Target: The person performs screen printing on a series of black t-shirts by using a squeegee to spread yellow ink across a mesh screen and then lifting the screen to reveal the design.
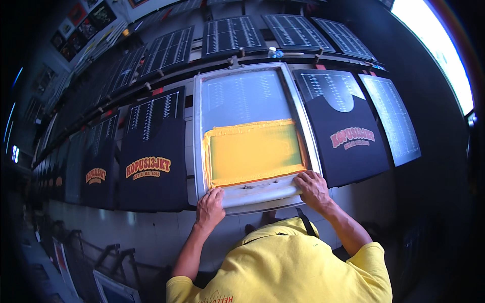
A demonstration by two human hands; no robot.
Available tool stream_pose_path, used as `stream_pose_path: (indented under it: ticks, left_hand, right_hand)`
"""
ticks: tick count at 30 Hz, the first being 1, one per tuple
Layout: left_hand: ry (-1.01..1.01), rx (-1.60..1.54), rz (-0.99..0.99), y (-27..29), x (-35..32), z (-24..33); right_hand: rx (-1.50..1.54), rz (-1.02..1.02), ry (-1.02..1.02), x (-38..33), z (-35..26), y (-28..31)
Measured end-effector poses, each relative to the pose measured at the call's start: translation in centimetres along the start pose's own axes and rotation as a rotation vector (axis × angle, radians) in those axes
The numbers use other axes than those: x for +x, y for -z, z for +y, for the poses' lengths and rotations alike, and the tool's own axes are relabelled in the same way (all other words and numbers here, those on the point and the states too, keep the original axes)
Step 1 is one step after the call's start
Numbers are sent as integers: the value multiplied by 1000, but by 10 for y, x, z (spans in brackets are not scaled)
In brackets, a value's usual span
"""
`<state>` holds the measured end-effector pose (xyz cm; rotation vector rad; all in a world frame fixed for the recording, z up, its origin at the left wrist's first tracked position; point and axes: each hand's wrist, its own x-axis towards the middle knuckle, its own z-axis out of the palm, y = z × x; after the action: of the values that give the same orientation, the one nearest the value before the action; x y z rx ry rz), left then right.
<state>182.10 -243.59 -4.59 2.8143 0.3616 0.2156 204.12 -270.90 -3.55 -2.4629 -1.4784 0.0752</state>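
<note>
Both hands were down on the squeegee (262, 188)! It lay along the near edge of the screen (251, 134), just below the yellow ink (252, 151). Left hand (210, 204) gripped one end, right hand (312, 187) the other. Dark shirts (154, 151) flanked the screen.

A silver-framed screen (255, 132) lies flat on a long print table (166, 230). Yellow ink (252, 151) covers the near half of its mesh. The left hand (210, 206) rests on the frame's near-left corner, and the right hand (313, 187) presses on the near-right edge, both touching a squeegee (260, 191) lying along the near rail. Dark shirts (154, 156) with yellow and red prints lie on the left, another shirt (348, 139) on the right. The person's yellow top (293, 267) fills the near edge.
</note>
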Motion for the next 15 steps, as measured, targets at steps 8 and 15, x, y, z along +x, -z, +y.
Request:
stream_pose_path:
  ticks: [8, 15]
  left_hand:
    - [9, 35, 16, 6, -3, -2]
    - [-52, 63, 141, -11, 11, -11]
  right_hand:
    - [20, -9, -22, -7, -6, 0]
    - [-46, 83, 57, -7, 10, -23]
